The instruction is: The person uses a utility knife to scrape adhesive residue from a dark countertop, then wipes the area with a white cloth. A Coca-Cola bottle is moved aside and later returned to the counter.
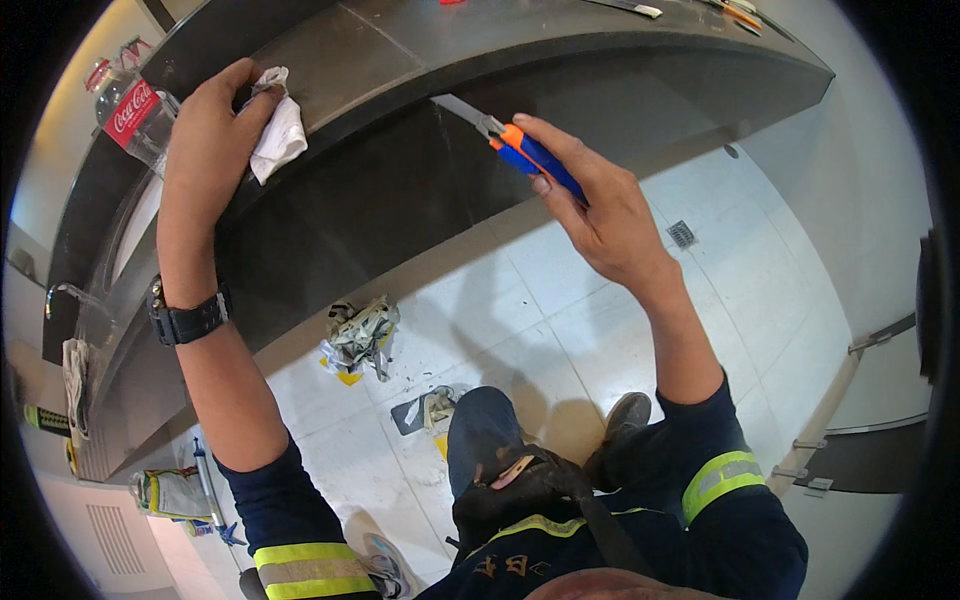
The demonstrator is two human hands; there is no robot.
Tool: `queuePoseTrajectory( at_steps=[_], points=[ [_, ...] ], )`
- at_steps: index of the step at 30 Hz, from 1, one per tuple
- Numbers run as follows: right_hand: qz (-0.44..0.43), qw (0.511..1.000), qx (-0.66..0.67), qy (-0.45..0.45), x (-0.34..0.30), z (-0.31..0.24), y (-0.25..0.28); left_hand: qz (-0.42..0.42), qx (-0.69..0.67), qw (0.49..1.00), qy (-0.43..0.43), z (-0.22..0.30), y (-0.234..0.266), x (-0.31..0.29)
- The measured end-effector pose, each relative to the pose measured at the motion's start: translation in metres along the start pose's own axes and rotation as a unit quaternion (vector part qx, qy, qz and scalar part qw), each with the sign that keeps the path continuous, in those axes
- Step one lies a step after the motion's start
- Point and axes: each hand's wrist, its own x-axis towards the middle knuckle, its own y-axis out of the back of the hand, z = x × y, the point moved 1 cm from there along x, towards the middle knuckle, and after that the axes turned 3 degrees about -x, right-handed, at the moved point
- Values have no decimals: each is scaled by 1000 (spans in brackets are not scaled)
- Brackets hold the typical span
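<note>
My right hand [605, 215] is closed around a blue and orange utility knife [545, 160]. Its long blade [460, 108] is out and points up and left, in front of the dark counter's [350, 150] vertical face; I cannot tell whether the tip touches it. On the counter's edge, my left hand [215, 130] grips a crumpled white cloth or tissue [280, 135], part of which hangs over the rim. A black watch [190, 318] is on my left wrist. Just left of that hand stands a clear plastic bottle [135, 115] with a red label and cap.
Tools [735, 15] lie at the counter's far right. A sink tap [75, 295] and a hanging cloth [77, 385] are at left. Crumpled wrapping [360, 335] litters the tiled floor [520, 330]. A caulking gun [210, 490] leans by a bag [165, 492] at lower left. A drain grate [681, 235] sits right.
</note>
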Motion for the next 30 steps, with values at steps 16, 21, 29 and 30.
queuePoseTrajectory(
  at_steps=[16, 21, 29, 30],
  points=[
    [-43, 996, -81, -21, 3, -21, 17, -47, 2, 997, 54, 3, 2, 2],
    [-41, 996, -82, -11, 0, -23, 15, -11, 2, 1000, 24, 0, -2, 1],
    [-37, 988, -151, -21, -7, -35, 10, -27, 0, 999, 44, 2, -1, 2],
    [-41, 987, -154, -20, -7, -36, 8, -27, -1, 999, 42, 1, -1, 1]
  ],
)
